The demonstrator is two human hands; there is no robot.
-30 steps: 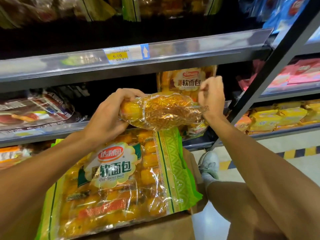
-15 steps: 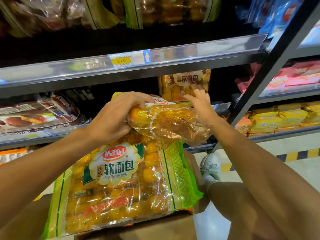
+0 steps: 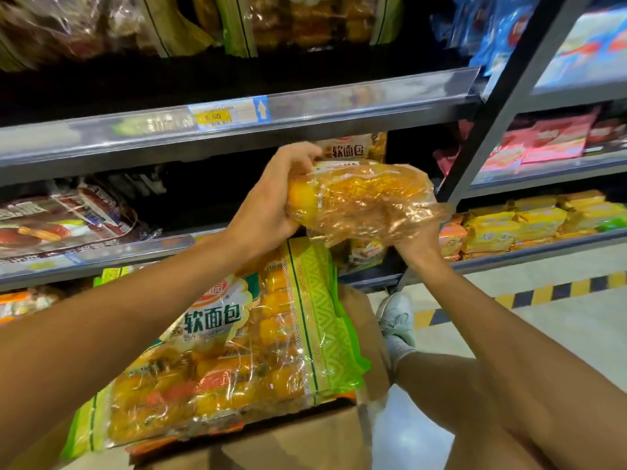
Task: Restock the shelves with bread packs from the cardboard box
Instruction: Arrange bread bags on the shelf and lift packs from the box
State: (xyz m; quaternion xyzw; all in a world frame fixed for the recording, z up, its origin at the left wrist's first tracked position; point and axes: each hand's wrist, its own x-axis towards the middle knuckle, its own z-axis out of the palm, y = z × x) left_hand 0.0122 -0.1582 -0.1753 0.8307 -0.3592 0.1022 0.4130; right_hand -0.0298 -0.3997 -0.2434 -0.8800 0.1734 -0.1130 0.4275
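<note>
Both the left hand (image 3: 268,201) and right hand (image 3: 419,240) grip a bread pack (image 3: 359,198) just before the shelf edge (image 3: 305,106).

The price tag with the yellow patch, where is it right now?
In the head view, the price tag sits on the shelf rail left of centre, above the left hand gripping the bread pack.

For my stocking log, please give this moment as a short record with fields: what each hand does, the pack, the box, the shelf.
left hand: left hand grips one end of the held bread pack
right hand: right hand holds the pack from below, partly hidden by the wrapper
box: cardboard box, large bread pack lying on top
shelf: middle shelf, same bread standing behind the held pack
</note>
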